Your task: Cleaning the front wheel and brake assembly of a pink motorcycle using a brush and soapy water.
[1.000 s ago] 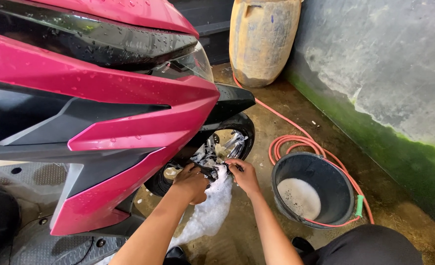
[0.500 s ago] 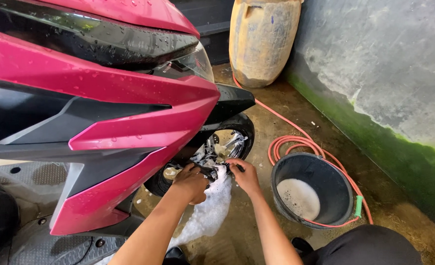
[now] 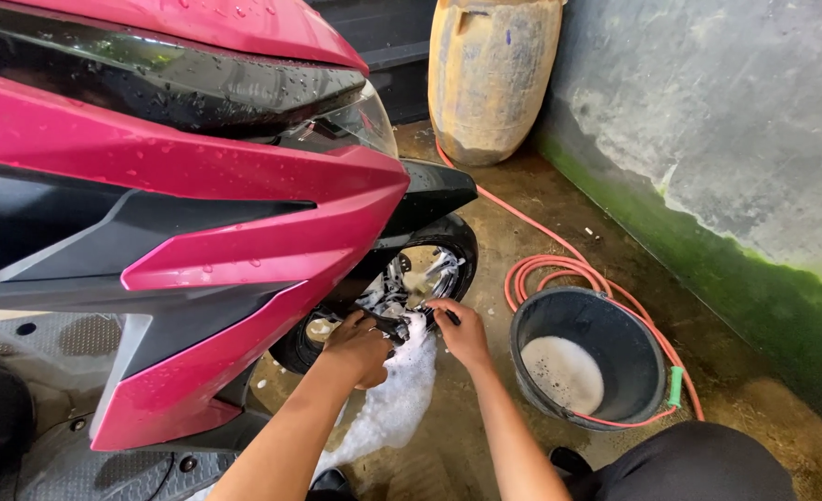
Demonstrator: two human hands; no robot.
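Observation:
A pink and black scooter (image 3: 179,186) fills the left of the view, wet with drops. Its front wheel (image 3: 429,269) is soapy, and white foam (image 3: 392,399) runs down from it to the floor. My left hand (image 3: 360,348) is curled against the lower part of the wheel; what it holds is hidden. My right hand (image 3: 464,334) is just to the right of it, with its fingers pinched on a small dark object (image 3: 448,316) at the wheel's spokes.
A black bucket (image 3: 536,320) with soapy water stands on the wet floor right of my hands. An orange hose (image 3: 559,269) loops around it. A tan barrel (image 3: 490,74) stands at the back, and a mossy wall (image 3: 736,186) runs along the right.
My hands have barely shifted at the wheel; nothing else has moved.

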